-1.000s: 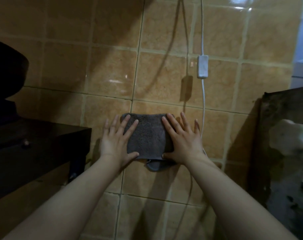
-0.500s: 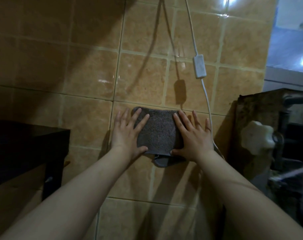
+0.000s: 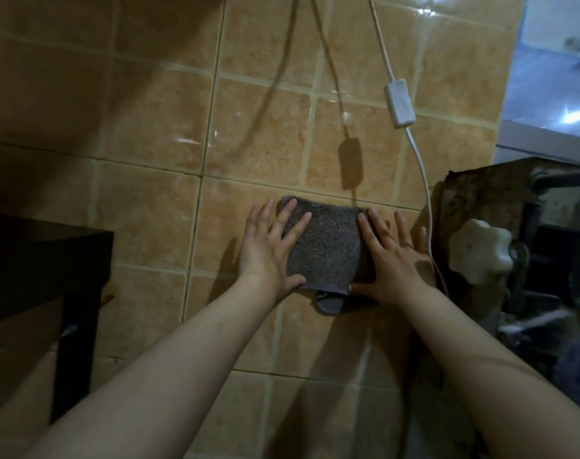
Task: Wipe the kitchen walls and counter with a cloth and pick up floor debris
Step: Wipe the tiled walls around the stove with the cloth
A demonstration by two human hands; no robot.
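Note:
A folded grey cloth [image 3: 326, 250] lies flat against the tan tiled wall [image 3: 156, 200]. My left hand [image 3: 268, 250] presses its left side with fingers spread, thumb along the lower edge. My right hand [image 3: 393, 260] presses its right side the same way. A small grey flap of the cloth [image 3: 328, 303] hangs below the lower edge between my thumbs.
A white cord with an inline switch [image 3: 399, 102] hangs down the wall just right of my right hand. A dark table [image 3: 47, 266] stands at the left. A rusty metal machine [image 3: 490, 200] with a white knob [image 3: 479, 255] crowds the right.
Both hands and the cloth have slid to the right along the wall, toward the cord and the machine. The view has shifted right, so the dark table shows less.

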